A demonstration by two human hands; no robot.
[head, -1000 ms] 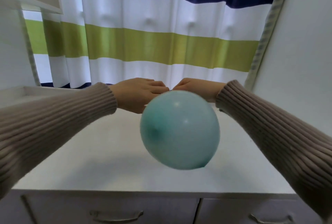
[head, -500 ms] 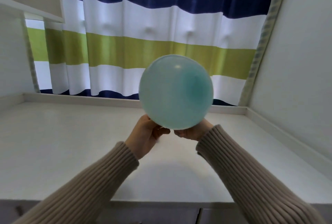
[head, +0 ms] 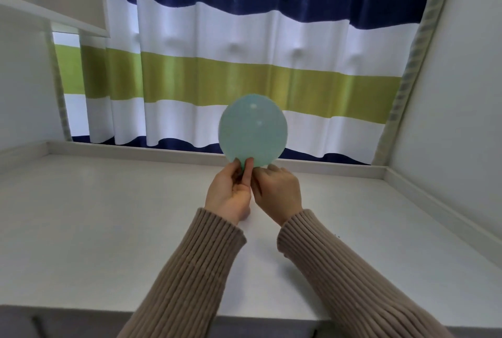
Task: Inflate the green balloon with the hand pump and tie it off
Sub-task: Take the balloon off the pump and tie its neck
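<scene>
The green balloon [head: 253, 131] stands just above both hands at frame centre; left hand [head: 230, 193] and right hand [head: 277, 191] pinch its neck below.

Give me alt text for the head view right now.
Two hands hold an inflated green balloon upright by its base above a white countertop: the left hand pinches its neck, the right hand works beside it. Behind hangs a striped curtain.
</scene>
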